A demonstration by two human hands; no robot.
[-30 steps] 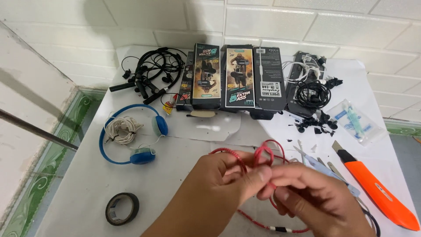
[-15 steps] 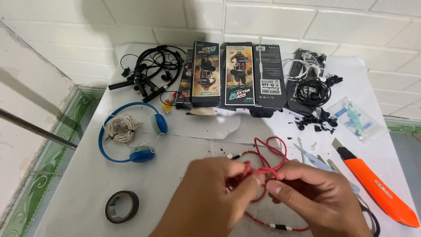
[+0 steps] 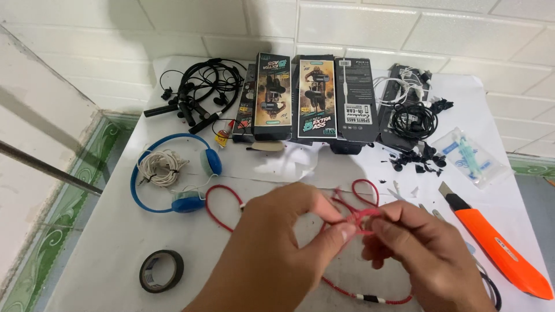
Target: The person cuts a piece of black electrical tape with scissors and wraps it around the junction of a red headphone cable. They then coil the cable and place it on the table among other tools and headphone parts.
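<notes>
Both my hands meet over the middle of the white table (image 3: 104, 254), pinching a tangled red earphone cable (image 3: 222, 211). My left hand (image 3: 277, 248) grips the cable between thumb and forefinger. My right hand (image 3: 422, 254) holds the same bundle from the right, fingers curled around it. Red loops stick up above the fingers and one loop trails left towards the blue headphones (image 3: 185, 173). A stretch of red cable with a white inline piece lies below my hands.
A roll of black tape (image 3: 161, 270) lies front left. An orange utility knife (image 3: 497, 242) lies at right. Several earphone boxes (image 3: 315, 98) stand at the back, black neckband earphones (image 3: 196, 89) back left, black and white cables (image 3: 410, 112) and a clear bag (image 3: 471, 159) back right.
My hands have shifted slightly and reworked the red cable; a loop now trails out left towards the blue headphones. Nothing else on the table has moved.
</notes>
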